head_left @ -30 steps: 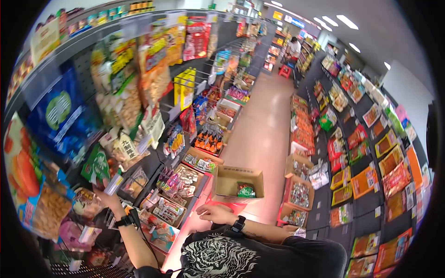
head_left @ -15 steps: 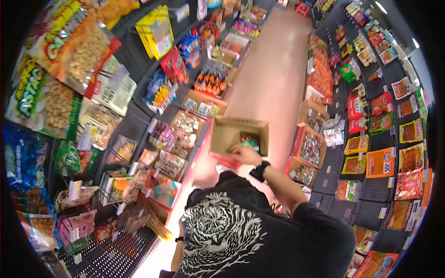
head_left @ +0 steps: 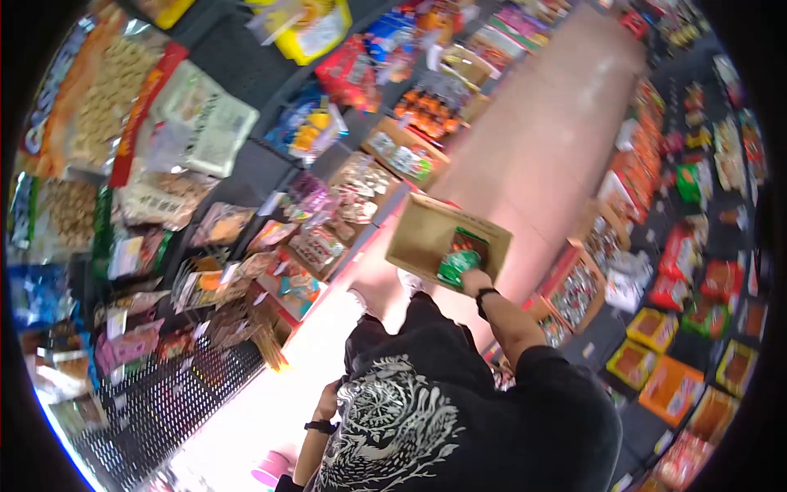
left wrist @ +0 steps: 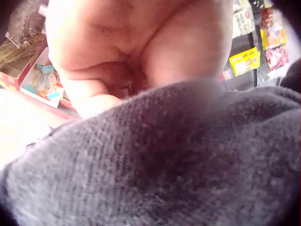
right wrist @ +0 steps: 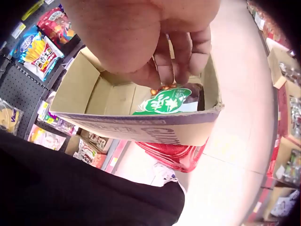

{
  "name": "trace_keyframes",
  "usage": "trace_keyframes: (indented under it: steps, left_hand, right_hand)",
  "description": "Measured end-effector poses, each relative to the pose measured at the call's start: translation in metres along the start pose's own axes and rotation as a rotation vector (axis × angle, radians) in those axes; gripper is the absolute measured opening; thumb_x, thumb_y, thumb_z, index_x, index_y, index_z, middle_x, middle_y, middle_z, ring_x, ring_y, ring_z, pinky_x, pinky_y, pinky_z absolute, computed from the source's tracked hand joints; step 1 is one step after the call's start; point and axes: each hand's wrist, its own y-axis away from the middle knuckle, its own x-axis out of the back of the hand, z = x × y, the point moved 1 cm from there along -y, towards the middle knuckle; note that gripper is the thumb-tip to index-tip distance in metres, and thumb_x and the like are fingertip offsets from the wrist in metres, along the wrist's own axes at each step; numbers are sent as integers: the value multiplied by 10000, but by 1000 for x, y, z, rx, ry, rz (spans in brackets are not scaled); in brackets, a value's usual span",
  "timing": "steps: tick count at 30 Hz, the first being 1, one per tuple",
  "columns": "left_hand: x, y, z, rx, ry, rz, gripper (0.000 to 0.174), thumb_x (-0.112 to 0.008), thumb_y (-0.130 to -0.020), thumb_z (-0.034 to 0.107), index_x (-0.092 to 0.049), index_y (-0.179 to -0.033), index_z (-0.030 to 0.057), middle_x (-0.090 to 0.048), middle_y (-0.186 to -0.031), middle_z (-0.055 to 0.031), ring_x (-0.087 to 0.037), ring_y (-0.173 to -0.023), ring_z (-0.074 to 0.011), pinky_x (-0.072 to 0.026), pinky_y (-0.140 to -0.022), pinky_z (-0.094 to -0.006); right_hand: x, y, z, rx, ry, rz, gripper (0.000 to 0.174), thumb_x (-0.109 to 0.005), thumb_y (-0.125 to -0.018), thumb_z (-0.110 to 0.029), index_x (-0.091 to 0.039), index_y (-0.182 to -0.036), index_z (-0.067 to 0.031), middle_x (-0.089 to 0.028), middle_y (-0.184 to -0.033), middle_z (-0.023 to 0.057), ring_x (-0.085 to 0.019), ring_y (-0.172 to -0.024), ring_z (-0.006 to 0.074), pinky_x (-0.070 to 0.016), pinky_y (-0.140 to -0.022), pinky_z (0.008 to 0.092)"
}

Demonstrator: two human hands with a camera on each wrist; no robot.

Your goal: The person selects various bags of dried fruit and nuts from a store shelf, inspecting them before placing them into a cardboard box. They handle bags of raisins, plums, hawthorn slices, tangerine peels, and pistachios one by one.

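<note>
An open cardboard box sits on a red plastic stool in the aisle. In it lies a green snack bag with a clear window. My right hand reaches over the box's near edge, its curled fingers pinching the bag's end; in the right wrist view the fingers come down onto that bag. By the waist, beside the dark shirt, my left hand hangs with loosely curled fingers, partly hidden by grey-looking cloth in the left wrist view.
Shelves with hanging snack bags line the left side, with cartons of small packets along their foot. More cartons and flat packs line the right. A pink tub stands on the floor at lower left.
My left hand has come away from the left shelf down to the waist. The right hand has moved into the box and onto the green snack bag, which has shifted there. The view has tilted downward.
</note>
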Motion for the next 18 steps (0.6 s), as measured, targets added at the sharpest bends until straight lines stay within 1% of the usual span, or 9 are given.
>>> trace_keyframes:
  steps: [1,2,4,6,8,12,14,16,18]
  left_hand:
    - [25,-17,-55,146,254,30,395,-674,-796,71,-582,-1166,-35,-629,-1108,-49,-570,-953,-136,-453,-874,-291]
    - [-9,3,-11,-9,9,92,345,-673,-796,115,-620,-1111,-15,-673,-1034,-90,-601,-898,-161,-470,-830,-313]
    - [7,-10,-46,105,-342,335,298,-672,-783,183,-658,-1030,18,-690,-933,-157,-642,-824,-219,-489,-771,-342]
    - [-14,-4,-17,109,-783,391,269,-645,-770,233,-674,-971,56,-674,-912,-188,-652,-826,-300,-494,-748,-375]
    - [-6,-8,-40,88,-681,325,258,-602,-789,216,-673,-983,61,-681,-903,-165,-645,-833,-262,-493,-738,-365]
    - [-11,-3,-43,7,-414,285,272,-564,-744,73,-664,-991,17,-628,-790,-15,-567,-687,-128,-487,-638,-289]
    - [-18,-15,-56,26,-474,408,275,-573,-729,64,-662,-984,13,-667,-829,-69,-621,-693,-156,-516,-611,-316]
    - [-13,-30,-78,-146,-682,562,233,-570,-763,58,-656,-971,-1,-675,-839,-126,-670,-674,-208,-545,-572,-330]
    - [-13,-29,-70,242,-180,600,195,-551,-815,67,-653,-958,-17,-673,-846,-177,-687,-642,-235,-562,-544,-324]
  right_hand:
    - [-9,-14,4,-2,4,-29,233,-489,-796,-111,-678,-916,-46,-655,-987,201,-644,-927,335,-524,-810,428]
    - [-28,-25,8,2,10,-63,246,-477,-808,-116,-684,-922,-46,-654,-1009,201,-642,-947,332,-522,-824,426]
    - [-24,-26,5,-27,13,-40,291,-431,-852,-134,-685,-957,-40,-654,-1026,195,-642,-961,323,-522,-821,425]
    - [-22,-32,7,47,110,-124,287,-435,-860,-141,-691,-960,-58,-651,-1049,187,-639,-978,318,-522,-819,424]
    - [-31,-38,16,166,182,-61,281,-421,-874,-155,-667,-983,-73,-662,-1015,168,-646,-960,311,-525,-811,428]
    - [-19,-34,14,207,165,-43,255,-421,-892,-197,-653,-952,-110,-654,-946,191,-644,-891,353,-515,-775,455]
    - [-30,-44,26,194,161,-48,255,-431,-890,-215,-656,-952,-113,-653,-934,191,-636,-888,367,-510,-763,465]
    - [-21,-37,23,198,131,-56,236,-461,-873,-192,-672,-940,-110,-654,-949,189,-632,-905,365,-507,-775,471]
    - [-17,-35,24,176,137,-99,207,-510,-845,-208,-675,-929,-115,-654,-945,193,-628,-908,371,-508,-780,468]
